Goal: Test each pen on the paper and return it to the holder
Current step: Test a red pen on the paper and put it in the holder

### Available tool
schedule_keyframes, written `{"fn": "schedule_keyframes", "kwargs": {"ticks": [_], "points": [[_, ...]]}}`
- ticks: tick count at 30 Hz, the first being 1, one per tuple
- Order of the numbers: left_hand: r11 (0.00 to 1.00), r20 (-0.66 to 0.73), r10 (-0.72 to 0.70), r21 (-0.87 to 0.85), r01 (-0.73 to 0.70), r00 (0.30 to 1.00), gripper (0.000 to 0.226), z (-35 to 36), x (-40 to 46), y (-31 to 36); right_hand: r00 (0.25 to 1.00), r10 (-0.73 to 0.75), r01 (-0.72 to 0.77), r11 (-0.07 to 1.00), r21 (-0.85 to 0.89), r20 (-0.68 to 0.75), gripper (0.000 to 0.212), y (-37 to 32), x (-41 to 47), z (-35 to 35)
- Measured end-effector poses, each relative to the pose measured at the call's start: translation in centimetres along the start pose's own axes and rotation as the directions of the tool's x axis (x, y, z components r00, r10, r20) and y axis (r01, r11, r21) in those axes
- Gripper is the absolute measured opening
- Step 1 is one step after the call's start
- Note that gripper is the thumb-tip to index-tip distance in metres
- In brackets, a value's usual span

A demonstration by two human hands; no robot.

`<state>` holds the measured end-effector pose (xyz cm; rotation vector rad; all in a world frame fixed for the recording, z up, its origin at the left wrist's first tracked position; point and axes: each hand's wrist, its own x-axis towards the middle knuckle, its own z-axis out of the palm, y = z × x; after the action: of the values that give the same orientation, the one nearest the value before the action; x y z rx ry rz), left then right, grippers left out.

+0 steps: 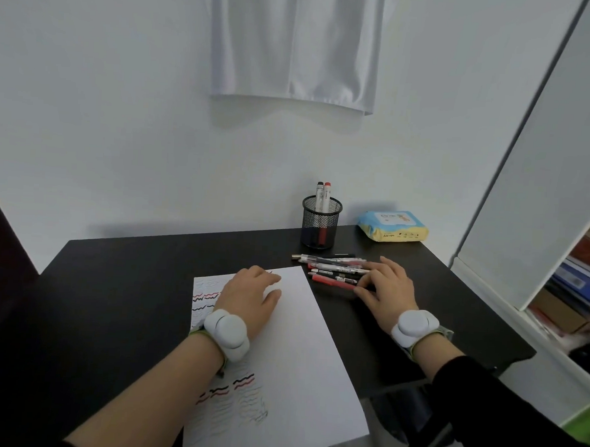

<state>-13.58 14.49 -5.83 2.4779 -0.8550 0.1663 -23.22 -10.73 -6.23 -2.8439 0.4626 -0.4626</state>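
One pen is best pinched singly from the loose pens [332, 269] by the right hand [387, 289] (fingers spread on them, none gripped yet) while the paper [302, 326] is pinned flat by the open left hand [248, 296].

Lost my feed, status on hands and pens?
Left hand flat on paper. Right hand fingering loose pens on desk, none gripped yet. Two markers in holder. Nothing blocking.

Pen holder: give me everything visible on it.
The pen holder is a black wire-mesh cylinder with an open top and a solid rim. It stands upright at the back of the dark table, near the wall and left of a pack of wipes. Two markers stand inside it, one black-capped and one red-capped, caps up, their barrels showing through the mesh. Neither hand touches it.
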Motion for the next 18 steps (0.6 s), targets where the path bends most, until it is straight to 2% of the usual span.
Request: {"fn": "schedule_keyframes", "kwargs": {"ticks": [4,8,10,12,15,18], "points": [[0.998,-0.013,0.063,-0.030,-0.063,0.998,0.054,0.0,-0.1,0.9,0.999,-0.025,0.030,0.990,0.138,-0.039,0.006,-1.6,-0.1,-1.0],[0.994,-0.025,0.105,-0.002,-0.105,0.994,0.070,-0.1,0.0,1.4,0.993,-0.114,0.099,0.955,0.280,0.038,0.004,-3.6,-0.2,-1.8],[0.995,-0.033,0.102,-0.020,-0.103,0.994,0.062,-0.3,-0.1,1.1,0.980,-0.127,0.057,0.920,0.387,0.156,0.007,-4.9,-0.4,-2.4],[0.994,-0.057,0.090,-0.053,-0.093,0.994,0.044,-0.7,-0.3,0.7,0.964,-0.134,0.030,0.912,0.409,0.229,0.009,-6.1,-0.4,-2.8],[0.991,-0.106,0.089,-0.086,-0.098,0.990,0.030,-1.2,-0.8,-0.2,0.964,-0.096,-0.042,0.865,0.499,0.247,0.011,-7.2,-0.3,-3.1],[0.990,-0.094,0.093,-0.096,-0.102,0.991,0.029,-1.8,-1.2,-0.6,0.963,-0.011,-0.174,0.734,0.657,0.267,0.013,-8.0,-0.3,-3.5]]}}
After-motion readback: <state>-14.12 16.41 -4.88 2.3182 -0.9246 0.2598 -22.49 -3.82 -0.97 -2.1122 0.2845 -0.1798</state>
